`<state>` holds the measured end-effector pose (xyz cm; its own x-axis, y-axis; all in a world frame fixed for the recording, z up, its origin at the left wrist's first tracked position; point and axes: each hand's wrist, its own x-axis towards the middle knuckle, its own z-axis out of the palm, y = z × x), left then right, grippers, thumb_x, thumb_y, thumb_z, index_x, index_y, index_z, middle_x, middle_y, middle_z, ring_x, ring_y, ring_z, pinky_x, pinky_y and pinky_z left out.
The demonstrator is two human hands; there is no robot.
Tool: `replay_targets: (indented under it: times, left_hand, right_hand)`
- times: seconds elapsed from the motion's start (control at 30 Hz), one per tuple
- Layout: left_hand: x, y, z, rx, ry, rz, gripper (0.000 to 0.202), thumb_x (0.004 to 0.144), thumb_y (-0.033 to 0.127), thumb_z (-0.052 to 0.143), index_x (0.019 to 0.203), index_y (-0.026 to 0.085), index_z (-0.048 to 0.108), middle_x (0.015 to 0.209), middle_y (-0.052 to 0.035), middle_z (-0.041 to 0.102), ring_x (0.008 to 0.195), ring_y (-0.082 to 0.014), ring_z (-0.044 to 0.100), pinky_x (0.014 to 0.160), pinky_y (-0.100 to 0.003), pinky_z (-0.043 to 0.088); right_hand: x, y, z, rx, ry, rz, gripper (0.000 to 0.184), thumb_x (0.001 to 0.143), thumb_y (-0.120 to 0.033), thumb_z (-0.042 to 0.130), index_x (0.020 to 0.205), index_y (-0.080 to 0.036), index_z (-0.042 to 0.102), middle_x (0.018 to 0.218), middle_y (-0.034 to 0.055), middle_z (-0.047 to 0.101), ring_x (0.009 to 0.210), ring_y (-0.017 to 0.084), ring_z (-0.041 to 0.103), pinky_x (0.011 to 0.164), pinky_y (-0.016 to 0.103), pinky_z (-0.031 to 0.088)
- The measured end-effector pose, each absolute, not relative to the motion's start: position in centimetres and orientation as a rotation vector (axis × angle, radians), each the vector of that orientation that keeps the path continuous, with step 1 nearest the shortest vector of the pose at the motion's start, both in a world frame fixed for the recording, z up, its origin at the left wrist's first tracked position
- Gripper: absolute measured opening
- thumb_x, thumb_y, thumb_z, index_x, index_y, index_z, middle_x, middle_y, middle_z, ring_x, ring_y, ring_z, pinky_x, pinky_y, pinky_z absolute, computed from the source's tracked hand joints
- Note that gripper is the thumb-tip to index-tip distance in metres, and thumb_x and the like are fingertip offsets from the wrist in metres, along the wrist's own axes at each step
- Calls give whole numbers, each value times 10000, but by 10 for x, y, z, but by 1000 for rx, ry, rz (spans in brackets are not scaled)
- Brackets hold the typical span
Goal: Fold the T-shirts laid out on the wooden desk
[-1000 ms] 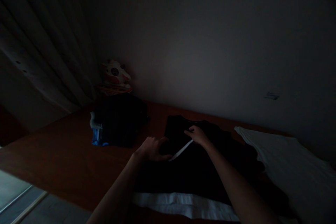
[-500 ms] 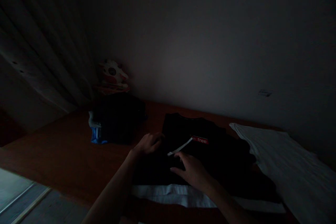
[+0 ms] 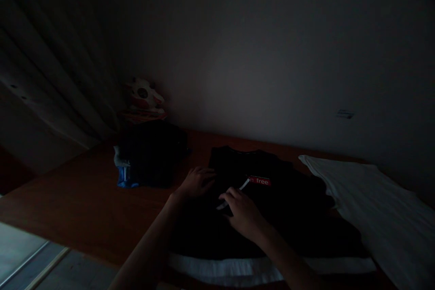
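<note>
A black shirt (image 3: 292, 208) lies spread in front of me, with a red label (image 3: 260, 181) reading "n free" on its chest and a white band (image 3: 224, 268) along the near edge. A narrow white stripe (image 3: 245, 184) runs slantwise over its left part, where the cloth looks folded over. My left hand (image 3: 197, 181) rests on the shirt's left edge, fingers stretched out. On the white stripe lies my right hand (image 3: 243, 210), which covers part of it; its fingers are bent, with thumb and fingertips apart. Dim light hides the folds.
White cloth (image 3: 370, 195) lies right of the shirt on the brown wooden table (image 3: 91, 204). A dark pile of clothes (image 3: 152, 154) with blue and grey pieces is at the left, before a cow-shaped figure (image 3: 144, 96). The wall (image 3: 258, 63) rises behind; a curtain (image 3: 54, 63) hangs left.
My right hand has moved forward onto the white stripe, its fingers bending over it. The left hand's fingers have straightened along the shirt's edge. The near part of the shirt reaches slightly closer to me.
</note>
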<state>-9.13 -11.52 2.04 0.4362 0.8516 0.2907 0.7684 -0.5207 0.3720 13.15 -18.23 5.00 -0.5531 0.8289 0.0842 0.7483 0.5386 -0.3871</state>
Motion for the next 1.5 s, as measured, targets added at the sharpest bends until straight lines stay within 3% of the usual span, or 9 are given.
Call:
replay_targets:
  times: [0.17,0.43,0.53,0.7,0.9,1.1,1.23,1.33,1.5]
  left_hand:
    - [-96,-111,16,2471,1515,548,405,993,362,489,1369,313,630,1470,-46,597,1362,-291,513,1126,-515,373]
    - [-101,-102,12,2453,1494,527,423,997,315,457,1387,286,618,1508,-46,558,1383,-282,500,1159,-504,351]
    - [-102,-102,14,2448,1481,420,500,994,473,469,1449,284,552,1569,-53,481,1444,-289,433,1192,-509,306]
    - [-102,-107,17,2465,1437,190,952,814,790,553,1579,267,335,1682,-93,240,1542,-353,223,1237,-580,172]
    - [-107,-100,13,2464,1497,317,742,894,750,473,1526,364,423,1652,-23,343,1520,-325,288,1226,-563,218]
    - [-111,-87,5,2441,1553,363,515,1018,550,371,1485,369,488,1613,-1,418,1479,-294,366,1206,-559,266]
    - [-120,-75,4,2494,1526,364,519,991,505,440,1476,337,511,1608,-14,427,1470,-291,381,1195,-502,311]
    - [-119,-58,18,2523,1545,243,520,958,441,475,1448,286,550,1583,-48,467,1451,-279,418,1198,-476,307]
    - [-67,-40,48,2536,1959,-68,411,908,330,479,1228,215,710,1325,-150,684,1246,-368,606,1123,-629,312]
  right_hand:
    - [128,-177,51,-1282,-2635,325,278,910,-127,544,1100,-219,726,1083,61,713,1044,212,650,954,332,468]
    - [139,-181,60,-1201,-2640,506,209,881,-145,601,1018,-222,739,1039,41,715,991,176,663,902,282,477]
    - [143,-187,59,-1142,-2512,544,166,925,-222,615,1063,-223,708,1086,47,704,1050,182,644,943,300,473]
    - [176,-182,57,-1179,-2506,628,168,915,-383,668,935,-221,709,1003,36,723,956,186,664,867,309,481]
    - [236,-163,65,-1647,-2374,804,441,808,-640,705,905,-209,702,905,57,741,789,197,668,669,287,452]
    - [244,-163,64,-1523,-2441,1054,312,771,-496,782,904,-216,762,898,47,778,817,200,697,661,260,418]
    - [245,-159,51,-1412,-2298,1182,393,807,-594,725,879,-210,759,813,17,765,745,170,685,599,231,398]
    - [259,-153,46,-1421,-2196,967,424,906,-612,604,854,-215,746,787,8,754,738,158,688,634,232,411]
    - [286,-142,41,-1772,-2157,306,470,995,-529,499,707,-215,695,690,35,735,681,185,708,619,267,393]
